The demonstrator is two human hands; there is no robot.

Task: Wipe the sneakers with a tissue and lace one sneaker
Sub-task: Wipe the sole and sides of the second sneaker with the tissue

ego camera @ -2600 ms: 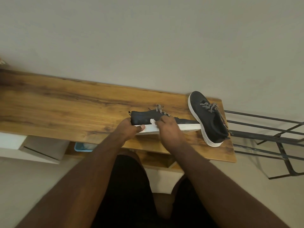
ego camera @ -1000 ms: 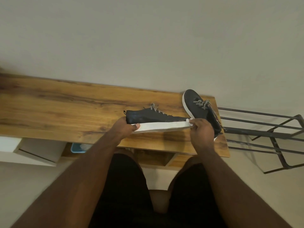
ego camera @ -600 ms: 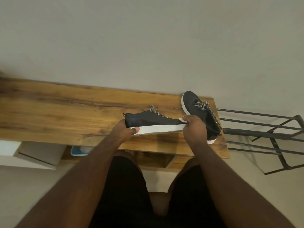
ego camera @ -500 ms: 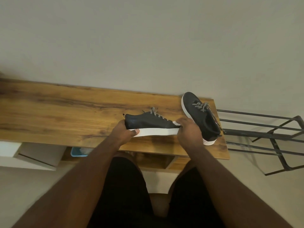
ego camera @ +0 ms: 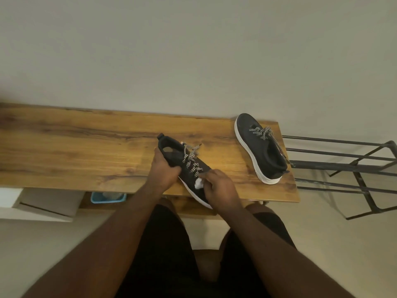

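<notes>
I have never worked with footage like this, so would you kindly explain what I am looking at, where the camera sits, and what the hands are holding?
There is no machine here: a person wears a wide-angle camera on the head, which looks down over both bare arms. The left hand grips a dark sneaker near its heel opening, with the toe pointing towards the person. The right hand pinches a crumpled white tissue against that sneaker's side. A second matching sneaker lies untouched at the right end of the wooden table. A black metal rack stands beside it.
</notes>
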